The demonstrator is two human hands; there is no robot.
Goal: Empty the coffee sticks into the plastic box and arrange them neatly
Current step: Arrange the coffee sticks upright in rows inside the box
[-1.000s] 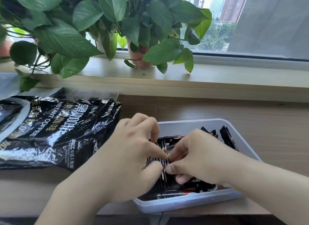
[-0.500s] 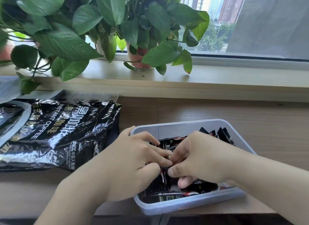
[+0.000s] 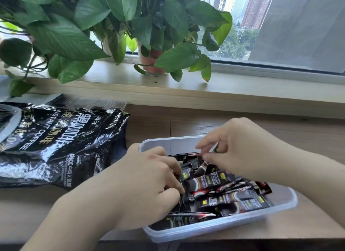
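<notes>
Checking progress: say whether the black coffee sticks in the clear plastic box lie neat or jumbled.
Jumbled: the black coffee sticks overlap at differing angles inside the clear plastic box.

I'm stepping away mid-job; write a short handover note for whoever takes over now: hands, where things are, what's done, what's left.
Left hand: fingers curled round black coffee sticks at the left side of the clear rectangular plastic box.
Right hand: pinches one stick at the box's far end.
Glossy black instant-coffee bag lies on the wooden table, left of the box; contents not visible.
Done: many sticks are in the box.
Left: they lie crisscrossed; align them neatly.
</notes>
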